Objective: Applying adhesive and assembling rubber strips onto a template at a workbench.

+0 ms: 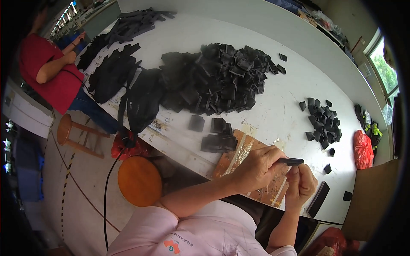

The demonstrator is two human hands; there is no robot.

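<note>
Between my two hands, above a worn brown board, is a small folded black piece, probably fabric or foam. My left hand pinches one end of it. The fingers of my right hand are closed on its other end. A few flat black pieces lie by the board's far left corner. Farther off spreads a large heap of similar black pieces. On the right sits a smaller pile of folded black pieces, with a few loose ones around it.
A long black block lies right of my right hand. Black bags and black strips cover the table's left part. A red plastic bag stands at right. A stool is at lower left, and a person in red works beyond.
</note>
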